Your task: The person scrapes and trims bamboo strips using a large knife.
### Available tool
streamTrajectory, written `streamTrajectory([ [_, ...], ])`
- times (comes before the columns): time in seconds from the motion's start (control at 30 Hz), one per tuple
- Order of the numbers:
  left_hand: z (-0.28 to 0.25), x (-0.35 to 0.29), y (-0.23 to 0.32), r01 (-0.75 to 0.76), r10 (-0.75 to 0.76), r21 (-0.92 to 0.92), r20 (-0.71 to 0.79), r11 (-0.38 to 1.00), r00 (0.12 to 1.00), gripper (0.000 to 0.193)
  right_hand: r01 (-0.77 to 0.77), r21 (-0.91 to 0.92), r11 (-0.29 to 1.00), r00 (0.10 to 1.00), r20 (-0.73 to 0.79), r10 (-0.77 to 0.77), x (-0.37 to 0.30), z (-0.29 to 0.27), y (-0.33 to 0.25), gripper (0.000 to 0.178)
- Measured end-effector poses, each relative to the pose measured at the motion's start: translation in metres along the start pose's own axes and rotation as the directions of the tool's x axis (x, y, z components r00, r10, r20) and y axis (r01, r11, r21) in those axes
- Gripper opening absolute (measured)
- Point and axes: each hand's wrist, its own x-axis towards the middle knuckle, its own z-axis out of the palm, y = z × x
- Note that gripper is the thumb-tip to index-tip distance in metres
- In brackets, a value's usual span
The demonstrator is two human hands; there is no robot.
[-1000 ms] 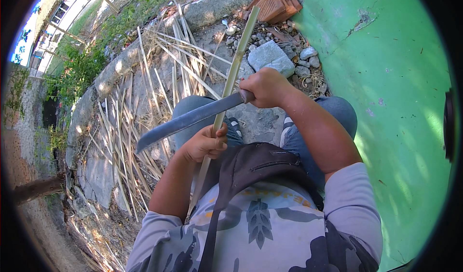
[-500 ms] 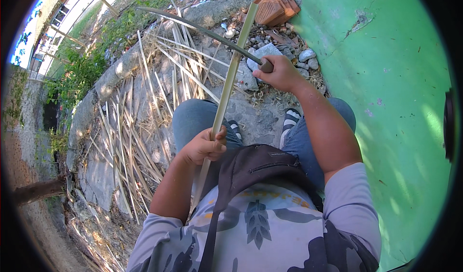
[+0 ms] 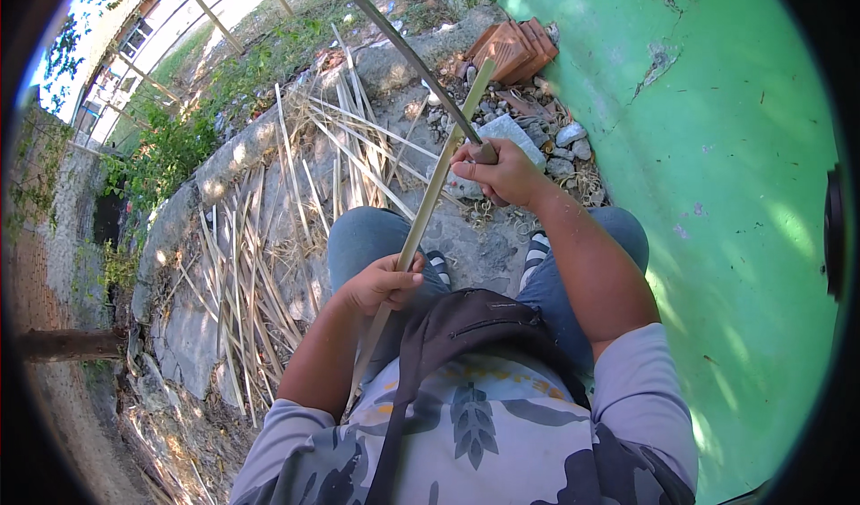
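My left hand [image 3: 383, 285] is closed around a long, pale bamboo strip [image 3: 433, 193], which slants from my lap up and away to the right. In my right hand [image 3: 512, 173], fingers wrap the handle of a long knife [image 3: 403, 50] with a dark, narrow blade. That blade points up to the far left and crosses the strip near its far end, close to the handle. My right thumb and fingertips are beside the strip; whether they touch it I cannot tell. The strip's near end runs down past my left forearm.
Several loose strips [image 3: 242, 276] lie in a pile on the ground to the left. Ahead are stacked orange bricks [image 3: 509, 52], a pale stone block [image 3: 515, 136] and rubble. A green surface [image 3: 717, 200] spans the right side. A dark bag [image 3: 484, 317] rests at my waist.
My right hand has come down toward me and slightly left, bringing the knife's handle close to the strip. The blade now points more steeply away. My left hand keeps its hold.
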Motion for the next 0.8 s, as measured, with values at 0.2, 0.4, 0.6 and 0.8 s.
streamTrajectory([
  [0.2, 0.011, -0.003, -0.002, 0.002, -0.010, 0.112, 0.071, 0.994, 0.997, 0.020, 0.015, 0.104, 0.994, 0.999, 0.029, -0.018, -0.013, 0.001, -0.005, 0.019],
  [0.4, 0.057, -0.011, -0.007, 0.012, 0.295, 0.712, -0.307, 0.702, 0.905, 0.047, 0.077, 0.117, 0.990, 0.995, -0.071, -0.069, -0.016, -0.009, 0.001, 0.017],
  [0.6, 0.069, -0.054, -0.033, 0.074, 0.734, 0.975, -0.208, 0.211, 0.647, 0.070, 0.110, 0.210, 0.972, 0.988, -0.132, -0.083, -0.025, -0.007, -0.014, 0.021],
  [0.8, 0.085, -0.080, -0.060, 0.295, 0.635, 0.934, -0.354, 0.201, 0.687, 0.055, 0.181, 0.283, 0.942, 0.973, -0.191, -0.130, -0.028, -0.005, -0.023, 0.019],
])
